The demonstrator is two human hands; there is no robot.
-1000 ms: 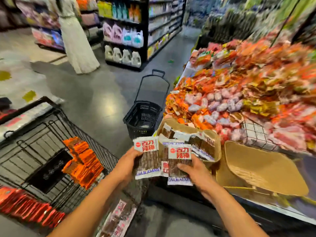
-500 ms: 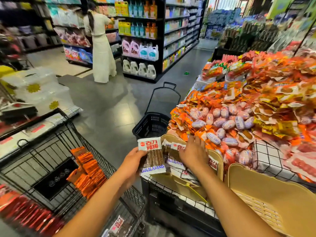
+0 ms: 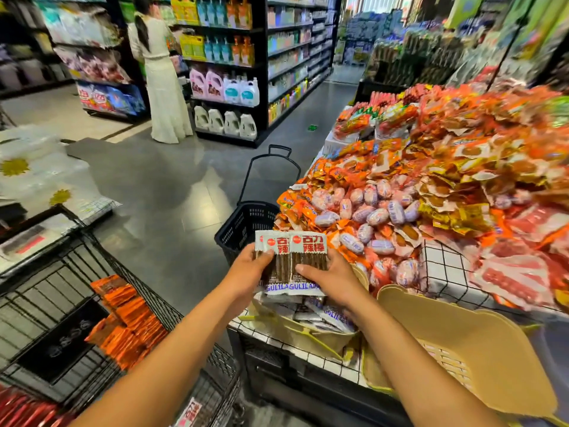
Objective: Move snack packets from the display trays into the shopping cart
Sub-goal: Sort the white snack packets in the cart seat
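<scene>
Left grip (image 3: 249,269): clasping the packets (image 3: 292,263) by their left edge.
Right grip (image 3: 332,278): curled round their right side.
Packets: above the tray (image 3: 295,331) at the display's (image 3: 446,266) near left corner.
Next: square the stack, then lay it low in the cart (image 3: 147,291).

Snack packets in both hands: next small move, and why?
Probably swing the snack packets left and lower them into the shopping cart. The left hand and right hand both grip them above the tray, and the cart stands open to the left with orange packets inside.
</scene>
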